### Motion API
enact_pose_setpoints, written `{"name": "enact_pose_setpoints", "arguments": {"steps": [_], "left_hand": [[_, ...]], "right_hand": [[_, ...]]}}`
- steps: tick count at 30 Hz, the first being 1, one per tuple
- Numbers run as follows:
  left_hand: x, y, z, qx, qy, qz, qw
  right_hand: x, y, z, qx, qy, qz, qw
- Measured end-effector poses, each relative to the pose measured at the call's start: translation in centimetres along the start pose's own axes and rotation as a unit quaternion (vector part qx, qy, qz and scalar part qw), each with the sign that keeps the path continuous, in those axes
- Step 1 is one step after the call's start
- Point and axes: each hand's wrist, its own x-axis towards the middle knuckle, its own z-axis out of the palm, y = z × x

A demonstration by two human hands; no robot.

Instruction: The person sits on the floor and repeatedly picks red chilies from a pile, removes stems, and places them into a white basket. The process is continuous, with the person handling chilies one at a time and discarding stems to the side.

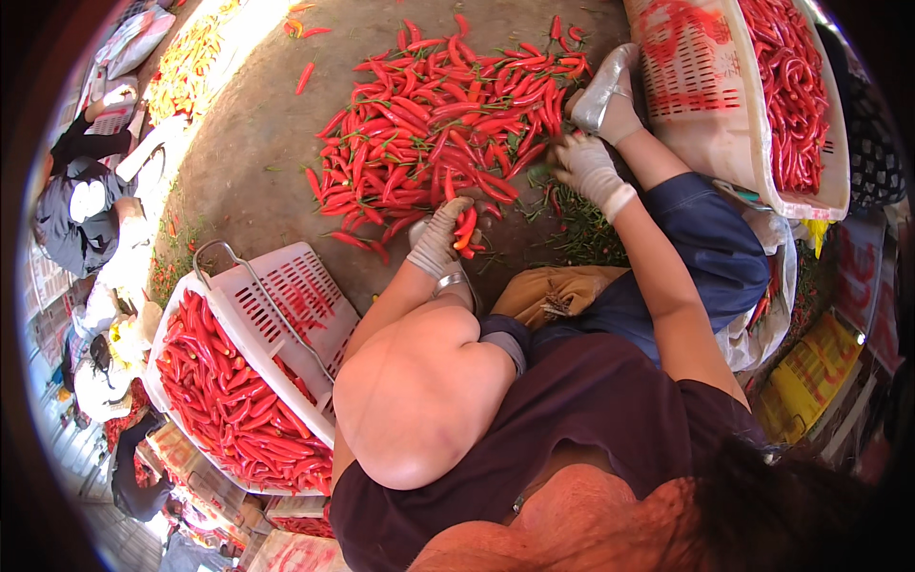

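Note:
A wide heap of red chili peppers (pixel 429 121), many with green stems, lies on the bare floor before me. My left hand (pixel 443 232), in a dirty whitish glove, is closed round several red chilies (pixel 466 232) at the near edge of the heap. At the heap's right side, beside my silver shoe (pixel 604 89), my gloved right hand (pixel 590 171) reaches down over green stem scraps (pixel 586 229). Its fingertips are partly hidden and blurred, so whether they hold anything is unclear.
A white plastic crate (pixel 304 286) with a metal handle, full of red chilies, stands at left; another chili-filled crate (pixel 690 93) stands at upper right. A tan sack (pixel 550 289) lies between my legs. Other people sit at far left, near an orange chili pile (pixel 187 71).

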Motion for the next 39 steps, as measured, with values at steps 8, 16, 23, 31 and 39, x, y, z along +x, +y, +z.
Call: {"name": "enact_pose_setpoints", "arguments": {"steps": [8, 16, 23, 31, 39], "left_hand": [[0.4, -0.7, 1.1, 0.049, 0.019, -0.027, 0.998], [0.6, -2.2, 1.4, 0.136, 0.057, -0.026, 0.989], [1.6, -3.0, 3.0, 0.139, 0.088, -0.025, 0.986], [1.5, -3.1, 1.5, 0.117, 0.067, 0.005, 0.991], [-0.1, -1.8, 0.1, -0.006, 0.056, 0.02, 0.998]], "right_hand": [[-1.3, -0.6, 3.4, -0.042, 0.105, 0.052, 0.992], [1.1, -1.6, 5.6, -0.068, 0.218, 0.07, 0.971], [-6.6, -9.1, 5.6, 0.154, 0.081, -0.012, 0.985], [-7.6, -11.8, 4.6, 0.5, 0.026, -0.009, 0.866], [-7.9, -9.5, 2.9, -0.029, 0.042, -0.064, 0.997]]}}
